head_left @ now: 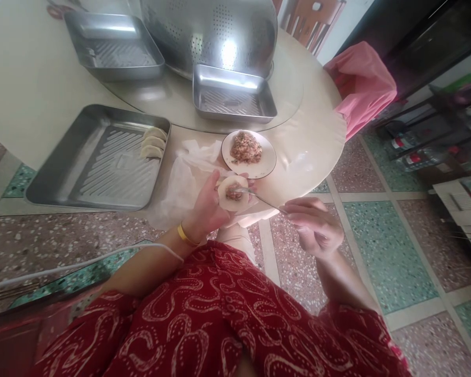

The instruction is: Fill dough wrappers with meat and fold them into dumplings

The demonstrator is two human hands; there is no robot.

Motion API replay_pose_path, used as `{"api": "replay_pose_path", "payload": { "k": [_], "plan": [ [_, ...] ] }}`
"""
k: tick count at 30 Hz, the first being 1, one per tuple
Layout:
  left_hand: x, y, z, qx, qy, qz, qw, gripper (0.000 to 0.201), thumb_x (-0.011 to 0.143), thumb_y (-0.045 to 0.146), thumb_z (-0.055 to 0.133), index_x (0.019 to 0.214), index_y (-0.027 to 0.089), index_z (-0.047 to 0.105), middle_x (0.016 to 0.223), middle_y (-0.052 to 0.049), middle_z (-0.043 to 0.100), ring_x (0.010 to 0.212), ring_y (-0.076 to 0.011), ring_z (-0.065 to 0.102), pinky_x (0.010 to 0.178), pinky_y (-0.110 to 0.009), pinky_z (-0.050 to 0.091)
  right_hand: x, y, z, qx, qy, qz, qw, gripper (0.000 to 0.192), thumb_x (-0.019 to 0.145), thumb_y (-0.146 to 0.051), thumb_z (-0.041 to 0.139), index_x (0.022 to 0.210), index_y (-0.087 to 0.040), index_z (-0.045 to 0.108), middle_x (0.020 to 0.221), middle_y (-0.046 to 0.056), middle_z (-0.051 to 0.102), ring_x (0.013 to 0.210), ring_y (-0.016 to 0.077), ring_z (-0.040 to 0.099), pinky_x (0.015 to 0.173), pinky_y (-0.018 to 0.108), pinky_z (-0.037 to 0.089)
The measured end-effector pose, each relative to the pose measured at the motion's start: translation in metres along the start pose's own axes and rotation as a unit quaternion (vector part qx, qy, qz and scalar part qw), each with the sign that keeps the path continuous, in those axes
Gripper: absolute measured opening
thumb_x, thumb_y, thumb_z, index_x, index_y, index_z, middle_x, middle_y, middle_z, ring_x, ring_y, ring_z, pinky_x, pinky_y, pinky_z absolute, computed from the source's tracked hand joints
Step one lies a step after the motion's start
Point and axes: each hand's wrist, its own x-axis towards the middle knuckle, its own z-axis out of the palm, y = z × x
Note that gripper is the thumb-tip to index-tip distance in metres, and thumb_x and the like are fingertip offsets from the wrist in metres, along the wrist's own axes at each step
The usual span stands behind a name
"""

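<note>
— At table edge, what's w/ the left hand (208, 207)?
— Fingers cupped under dumpling wrapper (232, 192), filling on it, just below the plate (267, 155).
— Right hand (314, 225)?
— Fingers pinch spoon (259, 198) handle, tip touching the filling.

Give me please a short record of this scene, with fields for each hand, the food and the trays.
left hand: holds a round dumpling wrapper with filling on it
right hand: holds a metal utensil, its tip at the filling on the wrapper
plate: white, heaped with minced filling, on the table beside the left hand
near tray: three folded dumplings in its far corner
other trays: two, farther back
colander: large, metal, behind the trays
</note>
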Motion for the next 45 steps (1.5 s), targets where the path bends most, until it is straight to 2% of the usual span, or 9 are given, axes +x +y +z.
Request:
{"api": "replay_pose_path", "payload": {
  "k": [7,11,17,20,26,31,36,39,45],
  "plan": [
    [0.0,-0.003,-0.001,0.016,-0.027,0.0,1.0,0.062,0.099,0.054,0.028,0.112,0.005,0.064,0.112,-0.02,0.07,0.112,-0.0291,0.065,0.097,-0.041,0.05,0.002,0.003,0.003,-0.005,-0.022,-0.032,0.999,0.042,0.096,-0.021,0.056,0.135,-0.035,0.056,0.101,-0.001,0.078,0.093,0.0205,0.069,0.07,0.039,0.063],
    [0.001,-0.002,-0.003,0.011,-0.018,-0.002,1.0,0.062,0.099,0.055,0.029,0.118,0.006,0.063,0.111,-0.019,0.071,0.112,-0.0294,0.065,0.098,-0.042,0.05,-0.001,0.005,0.004,-0.001,-0.029,-0.037,0.999,0.045,0.095,-0.019,0.057,0.136,-0.038,0.054,0.097,-0.003,0.078,0.091,0.0192,0.068,0.068,0.037,0.063],
    [0.0,-0.002,0.001,-0.017,0.003,0.011,1.0,0.057,0.099,0.052,0.031,0.124,0.009,0.059,0.103,-0.015,0.073,0.107,-0.0284,0.067,0.097,-0.045,0.051,-0.006,0.009,0.005,-0.026,0.035,0.028,0.999,0.041,0.097,-0.022,0.053,0.132,-0.044,0.056,0.096,-0.003,0.075,0.089,0.0199,0.069,0.065,0.037,0.064],
    [-0.001,-0.002,0.004,-0.017,0.007,0.017,1.0,0.055,0.099,0.051,0.033,0.124,0.01,0.059,0.102,-0.014,0.073,0.109,-0.0289,0.067,0.098,-0.046,0.051,-0.005,0.008,0.009,-0.034,0.042,0.046,0.997,0.042,0.097,-0.02,0.052,0.132,-0.044,0.055,0.094,-0.002,0.073,0.089,0.0194,0.07,0.066,0.036,0.064],
    [-0.002,-0.002,0.006,-0.013,0.014,0.011,1.0,0.06,0.1,0.051,0.028,0.126,0.006,0.057,0.105,-0.017,0.072,0.108,-0.0275,0.067,0.096,-0.042,0.051,-0.003,0.004,0.015,-0.032,0.019,0.023,0.999,0.046,0.096,-0.015,0.053,0.135,-0.038,0.053,0.091,-0.001,0.074,0.089,0.0193,0.069,0.068,0.036,0.063],
    [0.001,-0.001,0.004,-0.014,0.018,0.007,1.0,0.062,0.1,0.053,0.027,0.126,0.005,0.058,0.104,-0.017,0.073,0.105,-0.0273,0.069,0.093,-0.04,0.052,-0.005,0.005,0.011,-0.022,0.045,0.028,0.998,0.04,0.097,-0.019,0.053,0.13,-0.04,0.057,0.091,-0.002,0.074,0.089,0.0192,0.069,0.068,0.037,0.063],
    [0.003,0.0,0.001,-0.026,0.011,-0.003,1.0,0.065,0.1,0.054,0.026,0.132,0.004,0.054,0.108,-0.017,0.072,0.108,-0.0258,0.068,0.093,-0.035,0.052,-0.007,0.002,0.01,-0.006,0.009,0.033,0.999,0.043,0.096,-0.018,0.053,0.133,-0.039,0.055,0.096,-0.001,0.075,0.091,0.0193,0.069,0.069,0.037,0.063],
    [0.005,0.0,0.002,-0.029,0.017,-0.004,0.999,0.066,0.1,0.054,0.027,0.134,0.004,0.052,0.11,-0.018,0.072,0.109,-0.0262,0.068,0.094,-0.036,0.053,-0.009,0.0,0.012,0.007,0.029,0.018,0.999,0.041,0.097,-0.016,0.053,0.132,-0.037,0.057,0.095,-0.001,0.075,0.091,0.0188,0.069,0.071,0.037,0.063],
    [0.007,0.002,0.004,-0.019,0.035,-0.005,0.999,0.066,0.1,0.054,0.026,0.133,0.004,0.053,0.112,-0.019,0.071,0.112,-0.0272,0.067,0.096,-0.039,0.052,-0.014,0.002,0.012,0.007,0.019,0.005,1.0,0.041,0.098,-0.017,0.052,0.134,-0.037,0.055,0.093,-0.002,0.075,0.089,0.0166,0.069,0.068,0.033,0.064]
  ]
}}
